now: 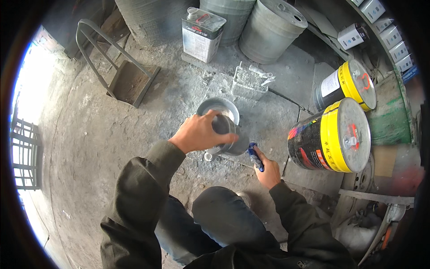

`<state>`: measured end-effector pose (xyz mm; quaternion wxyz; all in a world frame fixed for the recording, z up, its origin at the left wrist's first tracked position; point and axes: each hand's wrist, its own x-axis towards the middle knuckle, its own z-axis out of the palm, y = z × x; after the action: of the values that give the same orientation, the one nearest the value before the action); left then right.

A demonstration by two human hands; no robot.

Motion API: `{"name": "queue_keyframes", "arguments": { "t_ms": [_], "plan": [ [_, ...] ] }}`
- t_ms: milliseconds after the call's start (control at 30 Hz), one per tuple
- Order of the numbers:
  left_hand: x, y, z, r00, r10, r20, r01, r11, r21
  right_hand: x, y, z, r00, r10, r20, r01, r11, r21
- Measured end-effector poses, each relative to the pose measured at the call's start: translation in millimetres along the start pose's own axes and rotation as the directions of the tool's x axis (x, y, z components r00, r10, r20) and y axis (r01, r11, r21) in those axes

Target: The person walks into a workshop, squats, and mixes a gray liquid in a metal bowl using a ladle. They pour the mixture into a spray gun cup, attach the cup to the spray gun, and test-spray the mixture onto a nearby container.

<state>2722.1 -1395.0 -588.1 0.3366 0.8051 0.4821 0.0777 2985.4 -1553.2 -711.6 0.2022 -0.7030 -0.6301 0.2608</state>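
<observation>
My left hand (199, 132) is wrapped over a dark grey round cup (221, 124), slightly blurred, its thumb and fingers on opposite sides. The cup is tilted beside a round metal pot (230, 106) with a pale grey inside. The pot stands on the dusty ground and is partly hidden by the cup and hand. My right hand (268, 172) is closed around a blue-handled tool (255, 157), whose far end reaches the right side of the grey cup. Whether tool and cup are joined, I cannot tell. A small white cap-like piece (208, 156) lies below the cup.
Ahead stand a square tin can (203, 40) and a large grey drum (273, 31). A paint-crusted rectangular container (247, 92) holds a brush-like tool. Two black-and-yellow pails (332, 136) are at the right. A metal-handled dustpan (130, 85) sits far left, and a slatted crate (26, 154) at the left edge.
</observation>
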Motion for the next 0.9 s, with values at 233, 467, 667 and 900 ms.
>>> {"name": "queue_keyframes", "arguments": {
  "t_ms": [233, 467, 667, 900],
  "plan": [
    [5.3, -15.7, -15.7, 0.967, -0.201, 0.156, 0.252, 0.680, -0.689, 6.3, 30.8, 0.9, 0.998, 0.021, -0.058, -0.006, 0.969, 0.248],
    [-17.5, -60.8, 7.5, 0.930, -0.348, -0.116, 0.020, 0.362, -0.932, 12.2, 52.3, -20.6, 0.999, 0.046, -0.015, -0.038, 0.939, 0.341],
    [-22.8, -99.3, 34.4, 0.886, -0.452, -0.103, 0.002, 0.225, -0.974, 25.4, 44.7, -52.3, 0.995, 0.025, -0.100, -0.013, 0.993, 0.121],
    [-23.0, -99.7, 34.4, 0.885, -0.458, -0.088, 0.017, 0.219, -0.976, 47.2, 41.3, -76.8, 0.995, -0.052, -0.079, 0.047, 0.997, -0.068]
  ]
}}
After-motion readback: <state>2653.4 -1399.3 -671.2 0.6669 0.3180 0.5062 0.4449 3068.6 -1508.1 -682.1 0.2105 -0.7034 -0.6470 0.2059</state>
